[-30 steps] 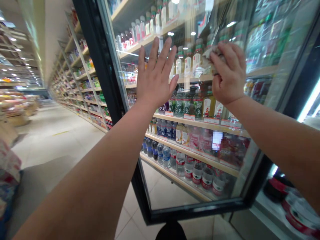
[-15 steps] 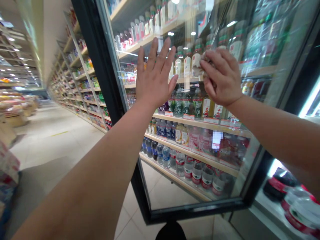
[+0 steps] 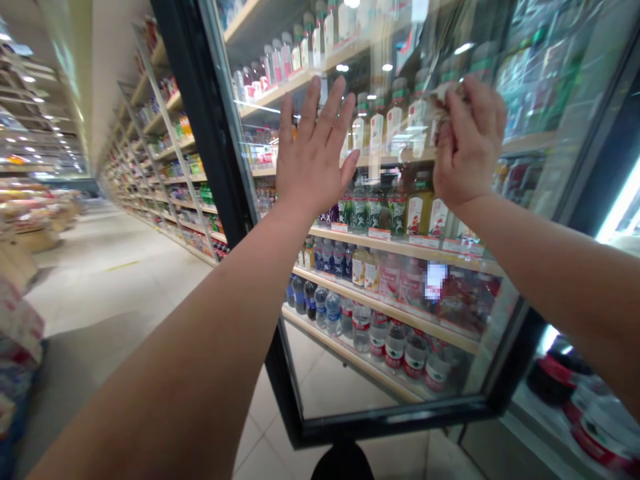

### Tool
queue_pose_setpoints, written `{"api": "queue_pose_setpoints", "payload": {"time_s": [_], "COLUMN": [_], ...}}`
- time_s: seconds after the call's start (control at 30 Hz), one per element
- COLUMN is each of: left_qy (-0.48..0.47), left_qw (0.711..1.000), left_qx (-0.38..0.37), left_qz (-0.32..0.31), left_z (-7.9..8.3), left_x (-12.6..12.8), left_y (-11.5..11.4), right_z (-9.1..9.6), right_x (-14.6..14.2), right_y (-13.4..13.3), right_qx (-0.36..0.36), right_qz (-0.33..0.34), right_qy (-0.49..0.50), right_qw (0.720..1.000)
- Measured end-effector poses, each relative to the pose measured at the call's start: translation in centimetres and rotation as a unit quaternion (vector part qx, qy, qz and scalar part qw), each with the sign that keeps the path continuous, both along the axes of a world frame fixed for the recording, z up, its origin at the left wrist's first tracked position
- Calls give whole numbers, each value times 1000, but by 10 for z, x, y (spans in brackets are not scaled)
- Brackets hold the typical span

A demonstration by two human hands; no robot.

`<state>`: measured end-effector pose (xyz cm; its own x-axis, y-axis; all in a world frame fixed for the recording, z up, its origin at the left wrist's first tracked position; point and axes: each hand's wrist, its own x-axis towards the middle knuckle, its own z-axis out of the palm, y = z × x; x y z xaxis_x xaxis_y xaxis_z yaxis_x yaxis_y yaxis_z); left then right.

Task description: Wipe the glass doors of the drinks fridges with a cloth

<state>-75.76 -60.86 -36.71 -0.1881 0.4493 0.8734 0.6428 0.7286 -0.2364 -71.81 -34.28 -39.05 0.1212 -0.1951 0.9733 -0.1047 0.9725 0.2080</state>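
My left hand (image 3: 313, 150) lies flat against the glass door (image 3: 350, 373) of a cooler, fingers stretched upward and apart. To its right, my right hand (image 3: 467, 143) is closed on a crumpled pale cloth (image 3: 443, 93) and presses it against the same glass near the top. The door has a black frame (image 3: 210, 133) and stands swung open toward me. Shelves of bottled drinks (image 3: 380, 327) show through and in the glass.
A long aisle of stocked shelves (image 3: 150, 173) runs away at the left over a pale tiled floor (image 3: 110, 280). Patterned packages (image 3: 15, 333) sit at the far left edge. Red-and-white containers (image 3: 595, 420) lie low inside the cooler at the right.
My right hand with the cloth slid left along the glass, then back right and slightly up. My left hand stayed flat in place.
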Motion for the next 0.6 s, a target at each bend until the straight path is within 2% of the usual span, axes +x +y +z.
{"api": "queue_pose_setpoints", "payload": {"time_s": [0.07,0.2,0.27,0.4,0.47,0.6], "left_qy": [7,14,12,23,32,40], "left_qw": [1000,1000,1000,998,997,996], "left_qx": [9,9,6,9,11,8], "left_qz": [-12,-8,-15,-60,-75,-77], "left_z": [0,0,0,-1,-2,-2], "left_x": [-4,-8,-6,-5,-6,-6], "left_y": [0,1,0,-2,-3,-3], "right_z": [0,-4,-5,-3,-2,-4], "right_x": [1,6,7,4,4,5], "right_y": [0,-6,-7,-3,-3,-5], "right_qx": [-20,90,113,13,0,128], "right_qz": [3,10,4,-8,-5,7], "right_qy": [2,-65,-61,28,33,-17], "right_qw": [1000,994,992,1000,999,992]}}
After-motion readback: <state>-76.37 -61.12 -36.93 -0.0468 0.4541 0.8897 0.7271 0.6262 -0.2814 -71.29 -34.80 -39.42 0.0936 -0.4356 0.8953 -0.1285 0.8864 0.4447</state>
